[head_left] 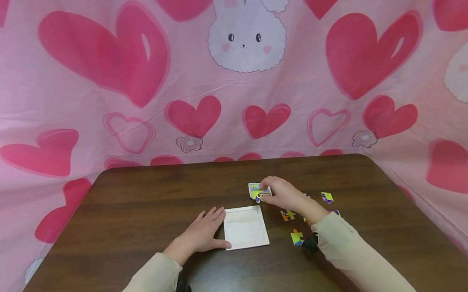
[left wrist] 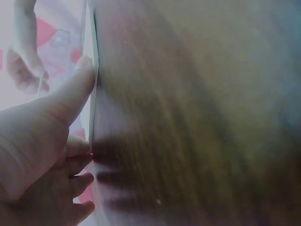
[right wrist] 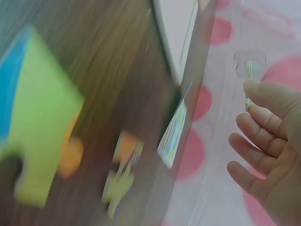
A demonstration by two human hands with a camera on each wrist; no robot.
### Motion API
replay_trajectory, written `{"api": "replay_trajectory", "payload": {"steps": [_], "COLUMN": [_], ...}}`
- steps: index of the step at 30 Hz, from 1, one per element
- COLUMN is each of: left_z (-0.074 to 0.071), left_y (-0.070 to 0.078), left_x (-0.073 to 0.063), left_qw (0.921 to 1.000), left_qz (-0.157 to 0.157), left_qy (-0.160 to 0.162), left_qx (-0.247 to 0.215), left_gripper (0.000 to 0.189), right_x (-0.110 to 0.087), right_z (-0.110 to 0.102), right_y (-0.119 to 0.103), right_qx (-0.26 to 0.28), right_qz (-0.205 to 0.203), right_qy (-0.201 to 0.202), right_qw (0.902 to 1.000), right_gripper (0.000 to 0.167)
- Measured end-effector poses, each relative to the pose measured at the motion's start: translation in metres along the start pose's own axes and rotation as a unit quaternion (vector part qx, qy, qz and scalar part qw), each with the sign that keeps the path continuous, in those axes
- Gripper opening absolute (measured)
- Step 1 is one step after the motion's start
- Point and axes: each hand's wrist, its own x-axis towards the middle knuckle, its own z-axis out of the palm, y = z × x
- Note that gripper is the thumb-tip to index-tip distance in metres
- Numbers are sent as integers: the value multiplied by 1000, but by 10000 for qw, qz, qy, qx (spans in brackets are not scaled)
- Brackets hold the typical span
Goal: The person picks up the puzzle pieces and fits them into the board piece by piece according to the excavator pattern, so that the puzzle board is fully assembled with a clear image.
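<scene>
A white square puzzle tray with a raised rim lies flat on the table. My left hand rests at its left side, fingers extended, the thumb on the near left corner; the left wrist view shows the thumb over the tray's edge. Beyond the tray, my right hand pinches a jigsaw piece between thumb and index finger, raised off the table. Edge-on in the right wrist view, the piece hides its picture. Below that hand lies a small printed picture card, partly covered by it.
Several loose jigsaw pieces lie right of the tray, among them a green one, an orange-and-yellow one and one farther back. My right forearm hides some. A pink heart-patterned cloth hangs behind the brown table.
</scene>
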Motion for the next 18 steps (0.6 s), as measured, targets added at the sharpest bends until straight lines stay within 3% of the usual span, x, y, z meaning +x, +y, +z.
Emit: {"api": "replay_trajectory", "payload": {"steps": [9,18], "left_z": [0,3], "left_y": [2,4], "left_x": [0,-1], "left_qw": [9999,10000], "left_qz": [-55,-88], "left_qy": [-82,-6], "left_qx": [-19,22], "left_gripper": [90,91], "right_x": [13,19], "right_z": [29,56], "right_y": [-29,-42], "right_qx": [18,-196], "right_qz": [-558,-551], "right_qy": [-259,-767], "right_qw": [9981,9953], "right_gripper": [20,17]}}
